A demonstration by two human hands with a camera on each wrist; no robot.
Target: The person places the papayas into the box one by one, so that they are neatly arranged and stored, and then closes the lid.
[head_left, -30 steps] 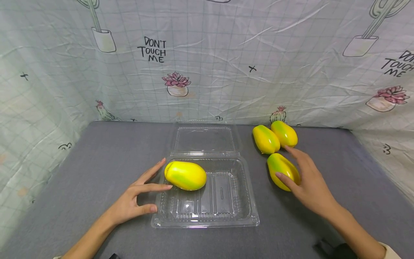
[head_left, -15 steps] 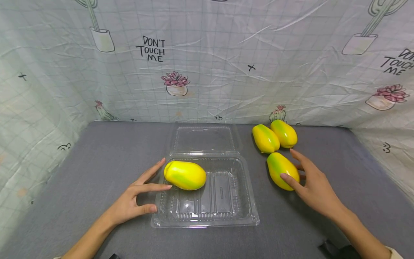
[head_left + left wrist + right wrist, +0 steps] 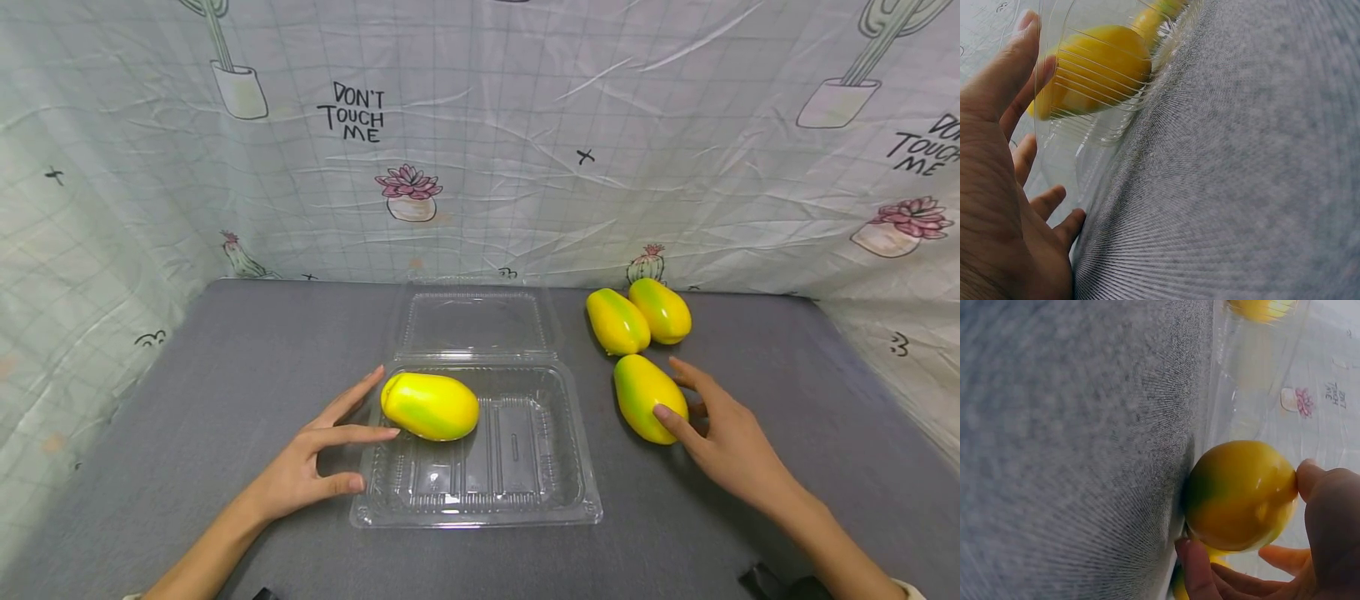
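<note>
The hands work apart. The right hand cups one papaya from its right, the thumb resting on its upper near side and the other fingers curled along the right flank; how firm the hold is, I cannot tell. The left hand is spread, with fingertips at the left rim of the clear clamshell container, and grips no fruit.

The key relation: the cupped papaya sits on the desk just to the left of the right palm, well beyond the left hand's reach as it lies, with the container between. Its long axis slants from far left to near right, whereas the papaya in the container lies nearly crosswise, in the far left part, leaving the right side bare. The right hand is thus plainly the nearer one.

Farther back, the container's lid lies open, and to its right a left rear papaya and a right rear papaya sit side by side, before the printed cloth.

Against half a second earlier, the cupped papaya has shifted slightly left and shows less green; the left hand and container look unchanged.
</note>
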